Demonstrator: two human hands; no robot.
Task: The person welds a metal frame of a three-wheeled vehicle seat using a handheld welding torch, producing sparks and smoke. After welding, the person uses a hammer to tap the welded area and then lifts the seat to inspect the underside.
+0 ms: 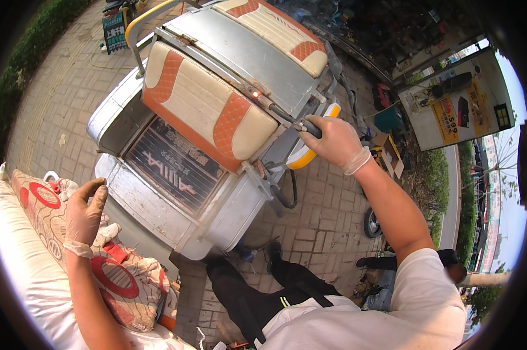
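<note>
My right hand (334, 143), in a thin pale glove, is closed round the black handle (312, 127) of a rod-shaped tool. Its dark shaft (282, 113) reaches up and left toward a hinge area, where a small orange spot (256, 94) glows on the metal. What kind of tool it is I cannot be sure. Beside it is a tilted cream-and-orange seat cushion (199, 102) on a silver metal vehicle body (146, 201). My left hand (85, 214), gloved with dirty fingertips, is held over a patterned cloth (120, 277), fingers loosely bent and nothing visible in them.
A yellow-and-grey rail (136, 38) rises at the vehicle's far left, and a yellow-white armrest (303, 156) stands by my right hand. A black hose (291, 201) hangs below. At right are a cardboard box (388, 153), a wheel (372, 223) and a sign board (456, 99).
</note>
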